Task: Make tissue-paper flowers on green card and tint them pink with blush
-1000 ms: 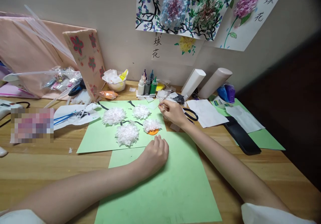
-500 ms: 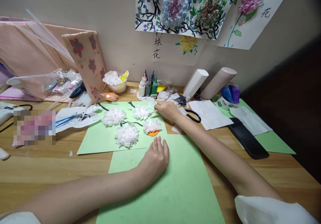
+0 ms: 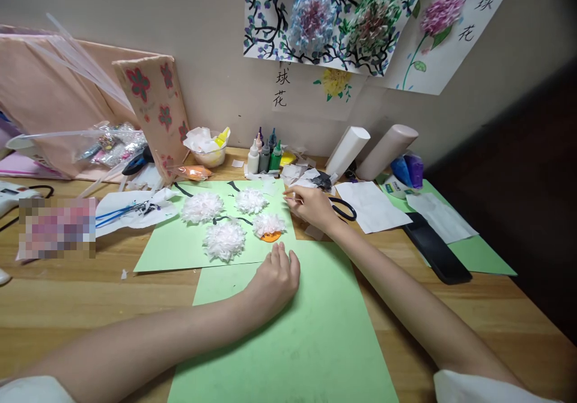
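Several fluffy white paper flowers [image 3: 224,240] lie on a light green sheet [image 3: 166,249], with short black painted strokes beside them. An orange piece [image 3: 271,236] shows under the lower right flower. My left hand [image 3: 276,276] rests on a second green sheet [image 3: 288,343], just below that orange piece, its fingers curled together; what they hold, if anything, is hidden. At the upper right edge of the first sheet, my right hand [image 3: 309,206] is pinched closed beside the flowers, on something too small to make out.
Behind the sheets stand small paint bottles [image 3: 264,157] and a lined bowl [image 3: 208,148]. White paper [image 3: 372,206], a black phone [image 3: 437,248] and black-handled scissors [image 3: 343,208] lie to the right. Blue tools [image 3: 121,213] rest on white paper at left.
My right hand has drawn slightly right and away from the upper flower, with its fingers lifted a little. My left hand stays in nearly the same place. The view has shifted slightly.
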A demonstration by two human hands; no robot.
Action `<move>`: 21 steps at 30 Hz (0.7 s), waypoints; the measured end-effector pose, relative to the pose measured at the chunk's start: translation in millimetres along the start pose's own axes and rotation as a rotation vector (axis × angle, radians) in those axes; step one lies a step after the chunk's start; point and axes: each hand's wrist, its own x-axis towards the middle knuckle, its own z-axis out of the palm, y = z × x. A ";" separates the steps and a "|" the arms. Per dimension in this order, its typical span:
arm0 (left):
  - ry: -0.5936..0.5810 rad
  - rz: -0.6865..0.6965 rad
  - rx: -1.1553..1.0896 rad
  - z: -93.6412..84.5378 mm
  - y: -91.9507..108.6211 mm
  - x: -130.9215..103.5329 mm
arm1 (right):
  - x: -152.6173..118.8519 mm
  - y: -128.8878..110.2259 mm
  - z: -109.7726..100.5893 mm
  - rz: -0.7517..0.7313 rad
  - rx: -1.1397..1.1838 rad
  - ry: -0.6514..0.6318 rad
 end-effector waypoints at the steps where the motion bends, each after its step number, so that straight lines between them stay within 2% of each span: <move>1: 0.011 0.006 0.016 0.4 -0.5 0.0 | 8.9 -1.6 3.3 0.018 -0.006 -0.018; 4: 0.022 0.019 0.019 1.1 -2.9 0.3 | 32.4 -7.0 14.4 0.008 -0.088 -0.116; 7: -0.009 0.013 -0.037 0.7 -5.5 0.8 | 41.0 -10.4 21.8 0.011 -0.143 -0.097; 11: -0.055 0.005 -0.084 -1.3 -7.1 1.4 | 24.8 -8.0 12.3 0.080 -0.092 -0.011; 14: -0.096 0.003 -0.088 -2.8 -7.2 1.9 | -1.7 -2.0 -10.2 0.144 0.206 0.018; 16: -0.111 -0.005 -0.075 -3.2 -7.1 2.1 | -20.4 1.8 -26.0 0.175 0.445 -0.143; 18: -0.104 -0.008 -0.060 -2.9 -6.8 2.1 | -35.8 3.6 -35.9 0.179 0.606 -0.396; 20: -0.078 -0.008 -0.043 -2.1 -6.5 2.2 | -45.5 2.6 -36.7 0.167 0.682 -0.568; 21: -0.061 -0.007 -0.029 -1.7 -6.2 2.2 | -48.1 1.3 -33.8 0.161 0.697 -0.610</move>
